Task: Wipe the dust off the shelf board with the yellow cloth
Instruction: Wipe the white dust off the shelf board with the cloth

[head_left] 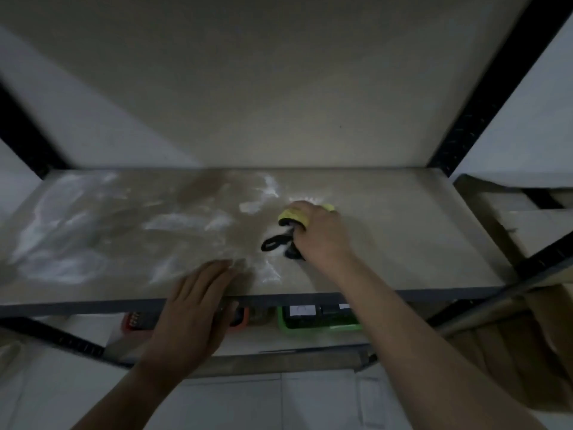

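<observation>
Right hand (319, 234): fingers clamped on the yellow cloth (293, 216), pressing it flat on the shelf board (403, 237) just right of centre.
Yellow cloth: bunched under the palm, only its edges showing; a black loop (274, 243) trails from it toward the front.
Left hand (193, 308): fingers together and flat, resting on the board's front edge, holding nothing.
Dust (62, 240): white smears cover the left half and the middle; the right part looks mostly clean.
Step in hand: probably sweeping leftward into the dusty area.
Doing it well: keep the cloth flat under even pressure, overlap strokes, draw dust toward one edge rather than scattering it, and lift the left hand before wiping beneath it.
</observation>
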Tool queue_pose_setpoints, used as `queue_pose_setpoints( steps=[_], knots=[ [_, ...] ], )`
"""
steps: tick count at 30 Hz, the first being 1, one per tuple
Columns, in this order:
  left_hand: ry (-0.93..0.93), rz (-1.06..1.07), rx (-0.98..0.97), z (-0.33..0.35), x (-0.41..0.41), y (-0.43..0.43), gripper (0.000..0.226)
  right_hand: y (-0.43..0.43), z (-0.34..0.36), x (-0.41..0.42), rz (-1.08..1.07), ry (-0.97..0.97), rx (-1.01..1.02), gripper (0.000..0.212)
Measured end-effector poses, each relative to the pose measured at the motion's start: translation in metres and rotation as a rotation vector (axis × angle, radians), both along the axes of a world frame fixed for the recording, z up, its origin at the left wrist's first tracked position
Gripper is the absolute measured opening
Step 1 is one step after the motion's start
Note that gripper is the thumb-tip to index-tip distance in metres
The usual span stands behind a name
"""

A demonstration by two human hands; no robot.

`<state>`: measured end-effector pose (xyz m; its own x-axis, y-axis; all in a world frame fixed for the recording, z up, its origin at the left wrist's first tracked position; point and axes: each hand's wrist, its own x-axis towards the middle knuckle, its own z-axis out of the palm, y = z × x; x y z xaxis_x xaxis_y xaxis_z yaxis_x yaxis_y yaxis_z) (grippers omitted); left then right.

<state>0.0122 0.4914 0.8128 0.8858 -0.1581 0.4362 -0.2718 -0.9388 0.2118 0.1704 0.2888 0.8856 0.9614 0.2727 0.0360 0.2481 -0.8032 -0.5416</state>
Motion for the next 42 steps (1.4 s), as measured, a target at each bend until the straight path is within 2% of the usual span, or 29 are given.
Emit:
queue_pose_setpoints(
  steps=[1, 4, 5, 7, 9, 13, 16, 18, 21, 23, 25, 27, 29, 31, 33, 35, 37, 39, 40, 42],
  knots=[
    [-0.015, 0.017, -0.004, 0.002, -0.002, 0.012, 0.047, -0.009, 0.006, 0.005, -0.038, -0.049, 0.059, 0.033],
    [-0.034, 0.070, 0.055, 0.009, -0.001, 0.052, 0.053, -0.070, 0.014, 0.035, -0.182, -0.313, -0.068, 0.028],
    [-0.036, 0.076, 0.082, 0.011, 0.002, 0.063, 0.056, -0.095, 0.013, 0.045, -0.233, -0.309, -0.121, 0.034],
    [-0.033, 0.075, 0.118, 0.016, 0.009, 0.077, 0.061, -0.132, 0.003, 0.059, -0.356, -0.142, -0.278, 0.052],
    [-0.040, 0.061, 0.131, 0.019, 0.016, 0.081, 0.065, -0.146, -0.015, 0.064, -0.435, -0.021, -0.427, 0.054],
    [-0.001, 0.051, 0.156, 0.015, 0.023, 0.081, 0.067, -0.109, -0.031, 0.072, -0.380, -0.186, -0.508, 0.045],
    [0.026, 0.060, 0.181, 0.013, 0.024, 0.082, 0.063, -0.049, -0.033, 0.072, -0.213, -0.250, -0.452, 0.041],
    [0.020, 0.062, 0.196, 0.014, 0.024, 0.082, 0.060, -0.003, -0.039, 0.059, -0.047, -0.266, -0.390, 0.049],
    [0.009, 0.051, 0.186, 0.015, 0.024, 0.081, 0.059, 0.016, -0.022, 0.049, 0.134, -0.191, -0.112, 0.047],
    [-0.014, 0.051, 0.169, 0.015, 0.024, 0.080, 0.061, -0.011, -0.005, 0.066, 0.066, -0.210, -0.020, 0.045],
    [-0.026, 0.049, 0.165, 0.015, 0.024, 0.079, 0.065, -0.056, 0.000, 0.096, -0.102, -0.307, -0.180, 0.047],
    [-0.024, 0.048, 0.167, 0.014, 0.025, 0.078, 0.067, -0.090, -0.008, 0.115, -0.260, -0.214, -0.410, 0.041],
    [-0.019, 0.045, 0.165, 0.015, 0.026, 0.078, 0.065, -0.082, -0.021, 0.114, -0.344, -0.137, -0.489, 0.037],
    [-0.029, 0.035, 0.154, 0.017, 0.027, 0.078, 0.059, -0.035, -0.029, 0.097, -0.308, -0.221, -0.461, 0.040],
    [-0.036, 0.024, 0.151, 0.016, 0.027, 0.078, 0.057, 0.025, -0.035, 0.075, -0.129, -0.270, -0.369, 0.040],
    [-0.031, 0.032, 0.152, 0.016, 0.026, 0.080, 0.061, 0.068, -0.035, 0.057, 0.089, -0.249, -0.294, 0.045],
    [-0.031, 0.034, 0.158, 0.016, 0.026, 0.080, 0.063, 0.067, -0.018, 0.059, 0.209, -0.206, -0.167, 0.051],
    [-0.033, 0.042, 0.171, 0.015, 0.025, 0.081, 0.065, 0.029, -0.001, 0.070, 0.145, -0.222, -0.009, 0.048],
    [-0.036, 0.044, 0.176, 0.015, 0.025, 0.081, 0.064, -0.003, 0.004, 0.077, 0.063, -0.304, -0.017, 0.046],
    [-0.043, 0.043, 0.183, 0.016, 0.025, 0.080, 0.059, -0.082, 0.004, 0.090, -0.139, -0.445, -0.260, 0.049]
  ],
)
